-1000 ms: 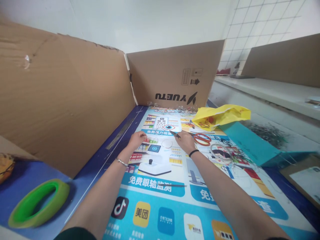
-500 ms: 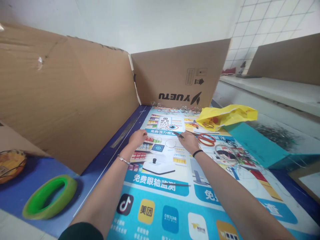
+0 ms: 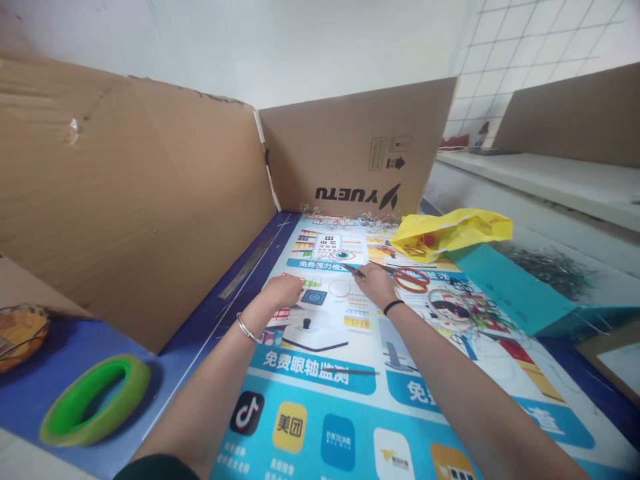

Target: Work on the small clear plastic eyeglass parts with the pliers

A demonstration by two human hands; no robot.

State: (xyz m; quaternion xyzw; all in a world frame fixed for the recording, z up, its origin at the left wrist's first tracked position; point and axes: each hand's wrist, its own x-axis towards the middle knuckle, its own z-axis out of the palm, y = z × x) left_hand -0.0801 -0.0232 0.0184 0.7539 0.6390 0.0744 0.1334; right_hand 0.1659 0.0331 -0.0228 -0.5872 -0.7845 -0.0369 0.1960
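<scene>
My right hand [image 3: 377,283] is closed on small pliers [image 3: 354,270], their dark pointed jaws facing left over the printed poster sheet [image 3: 330,427]. My left hand [image 3: 284,291] has its fingers bent together above the poster; what they hold, if anything, I cannot make out. Between the two hands lies a thin wire ring [image 3: 340,288]. Just right of my right hand are scissors [image 3: 413,280] with red-orange handles. Nearer to me, a thin dark strip [image 3: 353,371] lies across the poster.
Cardboard panels [image 3: 135,200] wall off the left and the back. At the right stand a yellow bag [image 3: 455,233] and a teal box [image 3: 515,287] beside tangled wire [image 3: 550,273]. A green tape roll [image 3: 95,400] sits at the front left. Wire scraps [image 3: 380,220] line the back.
My left hand has moved slightly nearer to me and turned, its back now facing up more. My right hand keeps the pliers in nearly the same place.
</scene>
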